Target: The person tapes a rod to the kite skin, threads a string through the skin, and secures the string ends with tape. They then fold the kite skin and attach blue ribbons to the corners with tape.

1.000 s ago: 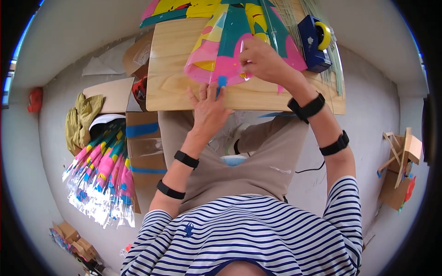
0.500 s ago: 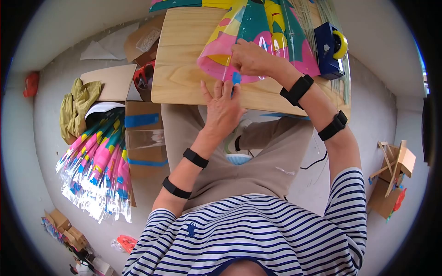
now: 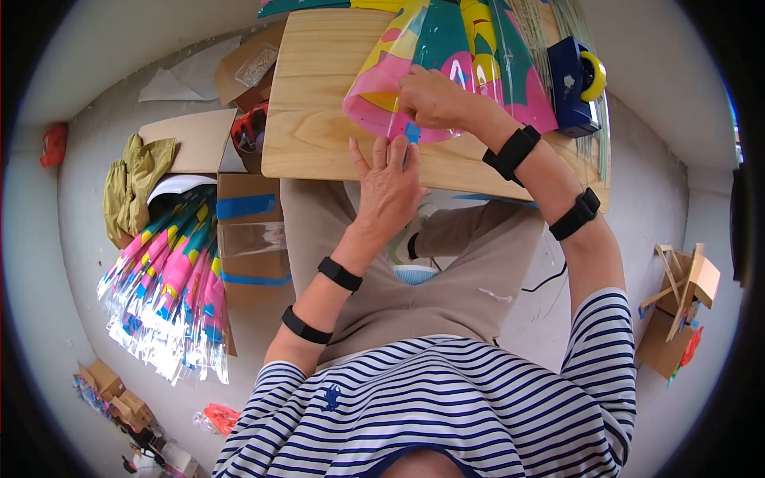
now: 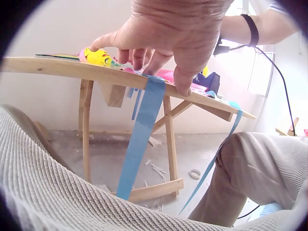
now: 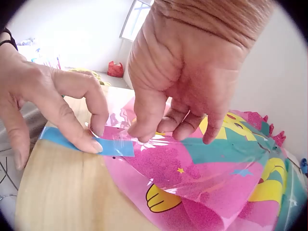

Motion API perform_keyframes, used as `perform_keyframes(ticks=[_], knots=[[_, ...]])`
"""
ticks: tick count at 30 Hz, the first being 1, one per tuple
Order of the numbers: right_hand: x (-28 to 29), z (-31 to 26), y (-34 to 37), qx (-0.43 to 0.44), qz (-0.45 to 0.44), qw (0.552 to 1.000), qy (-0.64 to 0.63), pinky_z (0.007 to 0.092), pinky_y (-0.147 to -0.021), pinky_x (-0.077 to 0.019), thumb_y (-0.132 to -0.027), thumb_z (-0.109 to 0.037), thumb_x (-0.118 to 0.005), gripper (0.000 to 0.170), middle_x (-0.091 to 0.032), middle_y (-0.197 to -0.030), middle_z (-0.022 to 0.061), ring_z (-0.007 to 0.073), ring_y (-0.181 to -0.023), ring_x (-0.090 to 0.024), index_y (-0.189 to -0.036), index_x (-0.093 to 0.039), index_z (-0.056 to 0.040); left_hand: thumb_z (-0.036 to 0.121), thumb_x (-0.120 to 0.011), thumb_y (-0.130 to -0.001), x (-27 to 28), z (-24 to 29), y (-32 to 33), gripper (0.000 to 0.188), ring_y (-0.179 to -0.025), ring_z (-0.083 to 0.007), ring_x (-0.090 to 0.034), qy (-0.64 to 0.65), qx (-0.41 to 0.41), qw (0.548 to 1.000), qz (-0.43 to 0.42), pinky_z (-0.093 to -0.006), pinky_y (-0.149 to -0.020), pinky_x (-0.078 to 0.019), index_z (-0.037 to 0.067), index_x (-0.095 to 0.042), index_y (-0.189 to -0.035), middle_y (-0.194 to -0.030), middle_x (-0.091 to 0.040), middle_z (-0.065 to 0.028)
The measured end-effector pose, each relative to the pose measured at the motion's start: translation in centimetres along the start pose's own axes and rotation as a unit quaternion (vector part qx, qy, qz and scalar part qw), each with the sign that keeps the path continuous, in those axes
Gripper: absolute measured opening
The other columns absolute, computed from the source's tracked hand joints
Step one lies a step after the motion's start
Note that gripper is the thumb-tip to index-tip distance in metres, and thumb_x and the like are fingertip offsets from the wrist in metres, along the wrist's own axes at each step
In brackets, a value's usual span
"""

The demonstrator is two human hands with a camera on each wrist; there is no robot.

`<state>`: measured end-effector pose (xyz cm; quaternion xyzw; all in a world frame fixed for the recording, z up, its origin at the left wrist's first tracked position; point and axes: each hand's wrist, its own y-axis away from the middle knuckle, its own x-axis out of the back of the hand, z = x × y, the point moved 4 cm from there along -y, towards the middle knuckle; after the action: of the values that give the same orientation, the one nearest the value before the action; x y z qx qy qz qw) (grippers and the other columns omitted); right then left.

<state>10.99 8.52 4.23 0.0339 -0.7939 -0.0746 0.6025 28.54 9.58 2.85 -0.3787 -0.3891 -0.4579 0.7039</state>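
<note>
A printed plastic sheet [image 3: 374, 76], pink, yellow and green, lies on the wooden table in a loose cone with its wide pink rim toward me. My left hand [image 3: 388, 191] presses a blue strip [image 5: 113, 147] with nearly straight fingers; the strip's end overlaps the pink rim in the right wrist view. Blue strip also hangs below the table edge in the left wrist view. Just right of the left fingertips, my right hand [image 3: 442, 102] has its fingers curled at the sheet, the thumb tip [image 5: 139, 132] against the pink film beside the strip's end.
At the table's right stands a dark blue dispenser [image 3: 570, 88] with a yellow tape roll, beside thin pale rods [image 3: 602, 155]. A cardboard box [image 3: 249, 191] and a bundle of printed plastic pieces [image 3: 171, 291] sit at the left. Another blue strip [image 4: 211, 163] hangs farther right.
My right hand has moved left along the rim, closer to the blue strip and my left hand. My left hand stays on the strip; the head view has shifted.
</note>
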Motion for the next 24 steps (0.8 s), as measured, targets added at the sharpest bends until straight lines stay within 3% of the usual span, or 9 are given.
perform_keyframes(ticks=[24], knots=[[-0.56, 0.33, -0.09, -0.014, 0.009, 1.0, 0.016, 0.0438, -0.072, -0.0472, -0.066, -0.009, -0.066, 0.005, -0.061, -0.085, 0.0082, 0.0317, -0.095, -0.056, -0.066, -0.07, -0.0063, 0.028, -0.083, -0.068, -0.22, 0.03, -0.14, 0.074, -0.135, -0.0356, -0.034, -0.012, -0.019, 1.0, 0.002, -0.0717, -0.111, -0.0106, 0.0, -0.054, -0.13, -0.145, -0.039, -0.0045]])
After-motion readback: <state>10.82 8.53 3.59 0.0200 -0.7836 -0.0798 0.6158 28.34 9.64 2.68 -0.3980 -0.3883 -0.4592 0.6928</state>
